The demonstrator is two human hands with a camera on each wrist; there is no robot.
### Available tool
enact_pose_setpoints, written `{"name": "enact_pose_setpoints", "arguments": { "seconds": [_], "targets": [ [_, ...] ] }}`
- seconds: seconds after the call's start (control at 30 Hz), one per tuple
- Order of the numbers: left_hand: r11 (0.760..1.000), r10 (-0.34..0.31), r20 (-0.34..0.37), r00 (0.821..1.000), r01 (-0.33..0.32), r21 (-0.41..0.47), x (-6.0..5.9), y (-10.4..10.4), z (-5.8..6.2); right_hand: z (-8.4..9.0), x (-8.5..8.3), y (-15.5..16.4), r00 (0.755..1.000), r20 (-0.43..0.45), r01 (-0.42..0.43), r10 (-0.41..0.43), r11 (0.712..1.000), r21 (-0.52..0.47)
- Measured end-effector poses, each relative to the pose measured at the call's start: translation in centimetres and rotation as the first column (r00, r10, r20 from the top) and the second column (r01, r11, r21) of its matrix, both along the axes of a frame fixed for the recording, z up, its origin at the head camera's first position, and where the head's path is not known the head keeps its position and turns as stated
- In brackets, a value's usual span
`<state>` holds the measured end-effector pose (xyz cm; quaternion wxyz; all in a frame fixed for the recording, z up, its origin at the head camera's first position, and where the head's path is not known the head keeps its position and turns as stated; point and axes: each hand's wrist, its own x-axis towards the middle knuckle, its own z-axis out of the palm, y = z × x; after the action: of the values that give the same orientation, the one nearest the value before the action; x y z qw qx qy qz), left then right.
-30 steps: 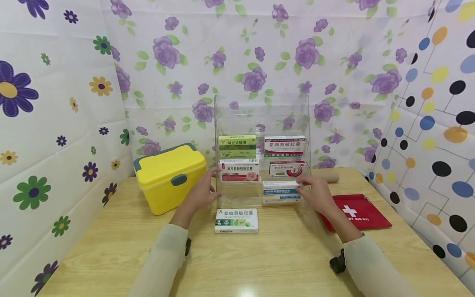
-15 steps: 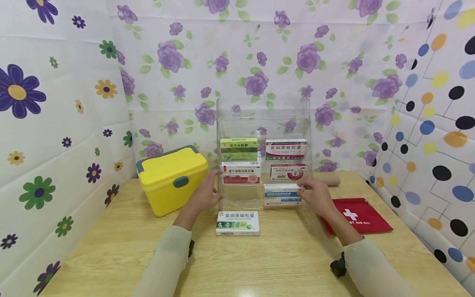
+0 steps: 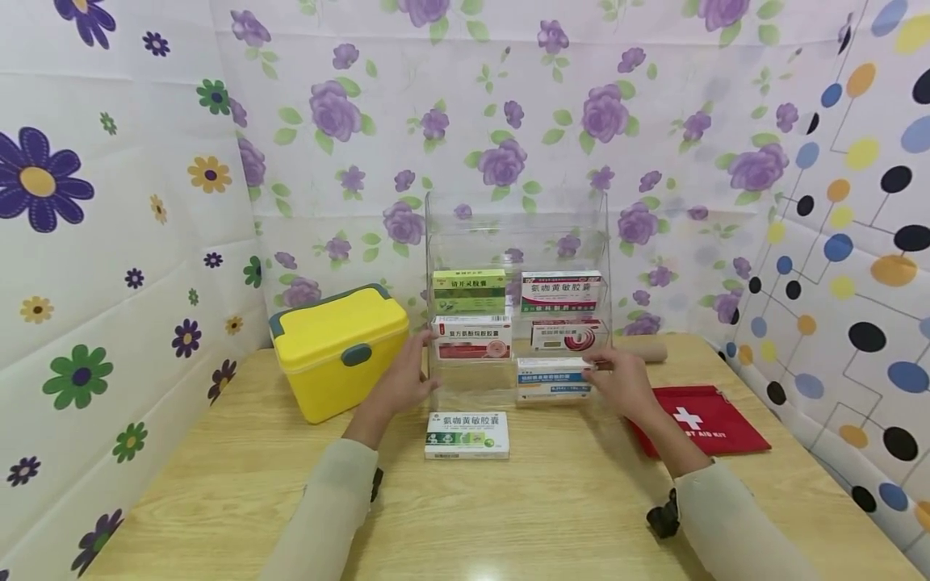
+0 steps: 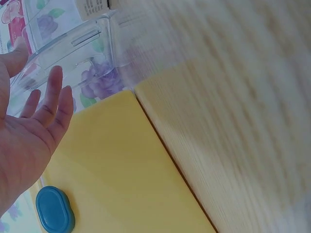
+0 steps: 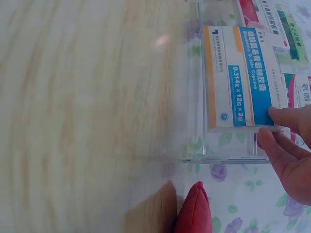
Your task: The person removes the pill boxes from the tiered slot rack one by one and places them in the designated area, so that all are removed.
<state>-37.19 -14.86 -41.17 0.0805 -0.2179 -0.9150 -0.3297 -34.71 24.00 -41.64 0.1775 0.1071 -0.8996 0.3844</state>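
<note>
A blue-banded white box (image 3: 552,382) stands on its long edge at the lower right of a clear rack (image 3: 474,387).

A wooden table (image 3: 545,500) is carrying a clear rack (image 3: 475,395) near its far edge. A yellow case (image 3: 349,347) is standing left of the rack, a white box (image 3: 467,436) is lying flat just in front, and a red pouch (image 3: 705,424) is lying to the right, with a brown roll (image 3: 649,353) resting behind it. The rack is holding boxes in tiers: a green box (image 3: 468,292) and a magenta box (image 3: 561,292) are sitting above a red box (image 3: 472,338) and a ring-printed box (image 3: 567,335), while a blue box (image 3: 552,381) is occupying the lowest tier's right side.
</note>
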Motion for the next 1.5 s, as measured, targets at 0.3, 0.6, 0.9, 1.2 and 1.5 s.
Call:
{"name": "enact_pose_setpoints", "arguments": {
  "seconds": [0.3, 0.6, 0.9, 1.2, 1.5],
  "targets": [
    [1.000, 0.011, 0.024, 1.000, -0.012, 0.024, -0.1, 0.0, 0.0, 0.2, 0.0, 0.2, 0.997, -0.078, 0.001, -0.003, 1.000, -0.020],
    [0.999, 0.017, 0.035, 0.999, -0.018, 0.033, -0.1, -0.1, -0.2, 0.5, 0.5, -0.1, 0.982, -0.187, -0.004, -0.019, 0.993, -0.119],
    [0.999, 0.013, 0.039, 0.999, -0.014, 0.033, -0.1, 0.1, -0.4, 0.7, 0.5, -0.3, 0.969, -0.248, -0.069, 0.008, 0.969, -0.236],
    [0.999, 0.024, 0.035, 0.999, -0.024, 0.027, -0.1, 0.2, -0.1, 2.0, 1.4, -0.7, 0.959, -0.284, -0.090, 0.006, 0.955, -0.283],
    [0.999, 0.028, 0.041, 0.999, -0.029, 0.029, -0.2, 0.3, 0.0, 4.3, 3.7, -1.7, 0.938, -0.347, -0.134, 0.021, 0.943, -0.304]
  ]
}}
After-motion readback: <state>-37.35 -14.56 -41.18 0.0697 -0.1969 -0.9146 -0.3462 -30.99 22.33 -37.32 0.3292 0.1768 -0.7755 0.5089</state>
